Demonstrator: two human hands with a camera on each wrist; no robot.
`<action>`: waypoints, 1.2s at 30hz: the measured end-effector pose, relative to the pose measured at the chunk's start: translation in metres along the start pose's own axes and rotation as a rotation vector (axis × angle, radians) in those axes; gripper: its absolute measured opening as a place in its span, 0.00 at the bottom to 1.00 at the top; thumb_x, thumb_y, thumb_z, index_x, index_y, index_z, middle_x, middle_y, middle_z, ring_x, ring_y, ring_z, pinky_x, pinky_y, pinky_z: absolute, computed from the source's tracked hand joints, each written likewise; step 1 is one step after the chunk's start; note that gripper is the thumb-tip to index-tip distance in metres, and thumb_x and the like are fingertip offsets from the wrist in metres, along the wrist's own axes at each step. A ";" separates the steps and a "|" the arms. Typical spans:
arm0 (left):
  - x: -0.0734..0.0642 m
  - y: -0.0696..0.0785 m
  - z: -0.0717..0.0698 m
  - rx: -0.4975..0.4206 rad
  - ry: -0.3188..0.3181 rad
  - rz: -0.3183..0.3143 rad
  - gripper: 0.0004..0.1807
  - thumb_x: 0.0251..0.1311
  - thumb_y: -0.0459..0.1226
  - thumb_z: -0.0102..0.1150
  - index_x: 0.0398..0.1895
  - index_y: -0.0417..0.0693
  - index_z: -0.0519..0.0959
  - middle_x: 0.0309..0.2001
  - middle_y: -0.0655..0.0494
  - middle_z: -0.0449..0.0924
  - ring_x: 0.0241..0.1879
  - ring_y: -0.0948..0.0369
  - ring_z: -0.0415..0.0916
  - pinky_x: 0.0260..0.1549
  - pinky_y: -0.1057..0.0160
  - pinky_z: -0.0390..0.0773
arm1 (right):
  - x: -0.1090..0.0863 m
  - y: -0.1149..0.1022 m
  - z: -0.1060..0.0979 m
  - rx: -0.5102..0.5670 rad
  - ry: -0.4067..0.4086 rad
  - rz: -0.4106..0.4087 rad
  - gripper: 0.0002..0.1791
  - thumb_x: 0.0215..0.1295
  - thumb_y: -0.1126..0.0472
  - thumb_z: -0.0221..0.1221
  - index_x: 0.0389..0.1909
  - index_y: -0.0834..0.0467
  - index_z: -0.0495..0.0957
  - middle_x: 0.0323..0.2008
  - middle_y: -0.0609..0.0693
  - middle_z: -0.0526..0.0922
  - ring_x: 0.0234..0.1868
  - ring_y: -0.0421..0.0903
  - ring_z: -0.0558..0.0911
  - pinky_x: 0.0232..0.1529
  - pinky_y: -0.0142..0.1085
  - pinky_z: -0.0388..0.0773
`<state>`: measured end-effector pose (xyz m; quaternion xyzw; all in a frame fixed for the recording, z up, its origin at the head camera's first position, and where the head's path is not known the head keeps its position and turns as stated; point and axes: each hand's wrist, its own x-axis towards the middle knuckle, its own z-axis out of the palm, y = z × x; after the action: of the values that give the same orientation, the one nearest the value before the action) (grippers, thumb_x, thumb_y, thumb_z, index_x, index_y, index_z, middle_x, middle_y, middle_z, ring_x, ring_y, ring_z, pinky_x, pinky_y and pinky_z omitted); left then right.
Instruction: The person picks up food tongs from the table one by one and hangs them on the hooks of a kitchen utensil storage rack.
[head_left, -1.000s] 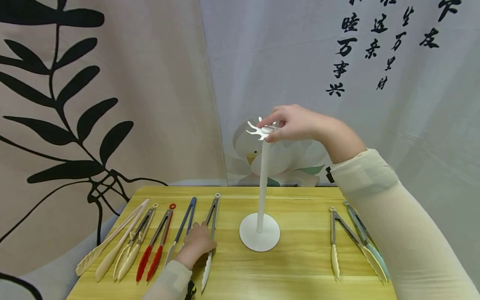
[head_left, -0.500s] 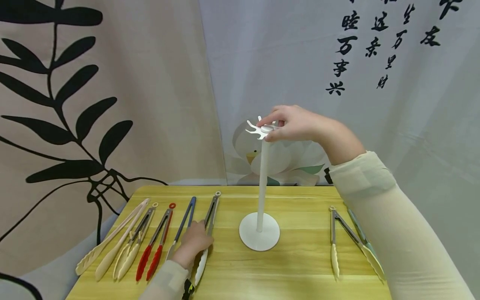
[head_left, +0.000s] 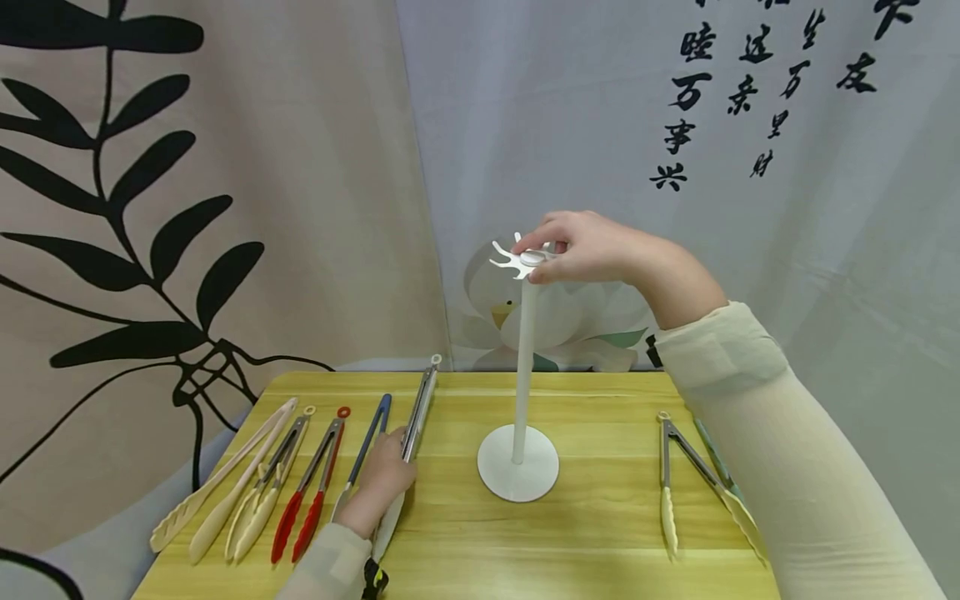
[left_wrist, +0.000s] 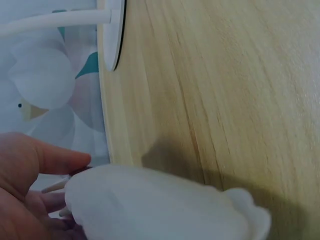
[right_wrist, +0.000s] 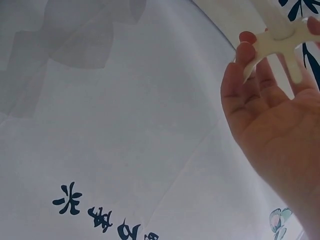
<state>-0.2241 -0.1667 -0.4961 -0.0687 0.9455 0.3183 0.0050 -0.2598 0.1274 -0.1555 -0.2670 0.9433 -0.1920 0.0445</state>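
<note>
My left hand (head_left: 386, 477) grips a pair of metal tongs (head_left: 422, 408) with white tips, its arms squeezed close together and its ring end lifted toward the table's back edge. In the left wrist view the white tip (left_wrist: 160, 202) fills the lower middle, beside the thumb and fingers. My right hand (head_left: 592, 246) holds the hooked top (head_left: 517, 260) of a white stand between thumb and fingers. From the right wrist view the fingers wrap about the prongs (right_wrist: 280, 46). Upright on its round base (head_left: 517, 483), the stand is right of the left hand.
Left on the wooden table (head_left: 600, 517) lie blue-handled tongs (head_left: 367, 446), red-tipped tongs (head_left: 311, 483), cream-tipped tongs (head_left: 273, 483) and pale tongs (head_left: 225, 483). On the right are more cream-tipped tongs (head_left: 697, 467) and grey-green tongs (head_left: 716, 454), partly behind the right sleeve. A printed curtain (head_left: 337, 208) hangs behind.
My left hand has taken up the white-tipped tongs, whose arms have come together and whose ring end has risen. The right hand has stayed on the stand's top.
</note>
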 end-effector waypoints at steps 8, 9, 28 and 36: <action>0.002 -0.003 -0.003 -0.047 0.129 0.048 0.31 0.55 0.34 0.64 0.62 0.37 0.69 0.47 0.39 0.74 0.41 0.49 0.76 0.29 0.56 0.77 | 0.000 0.000 0.001 -0.001 0.005 -0.005 0.22 0.60 0.55 0.61 0.57 0.45 0.77 0.51 0.46 0.72 0.46 0.49 0.68 0.42 0.40 0.70; 0.002 -0.003 -0.003 -0.048 0.142 0.061 0.30 0.55 0.35 0.64 0.62 0.37 0.69 0.46 0.39 0.75 0.42 0.49 0.76 0.33 0.54 0.78 | 0.000 0.000 0.001 0.001 0.008 -0.007 0.22 0.59 0.55 0.61 0.57 0.46 0.77 0.51 0.46 0.72 0.46 0.49 0.68 0.42 0.40 0.70; 0.002 0.018 -0.015 -0.249 0.244 0.190 0.28 0.55 0.36 0.65 0.60 0.41 0.70 0.47 0.45 0.75 0.46 0.51 0.77 0.47 0.53 0.78 | -0.002 -0.001 -0.001 -0.003 0.020 -0.019 0.22 0.60 0.55 0.60 0.56 0.47 0.77 0.50 0.47 0.73 0.46 0.48 0.69 0.42 0.40 0.70; 0.002 0.023 -0.018 -0.292 0.295 0.212 0.27 0.55 0.35 0.66 0.59 0.41 0.71 0.47 0.45 0.75 0.45 0.51 0.76 0.46 0.53 0.77 | -0.002 -0.001 0.000 0.002 0.021 -0.024 0.22 0.60 0.56 0.60 0.57 0.47 0.77 0.49 0.47 0.73 0.46 0.48 0.69 0.42 0.39 0.70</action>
<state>-0.2284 -0.1596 -0.4686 -0.0149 0.8819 0.4369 -0.1767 -0.2576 0.1281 -0.1552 -0.2761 0.9403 -0.1964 0.0325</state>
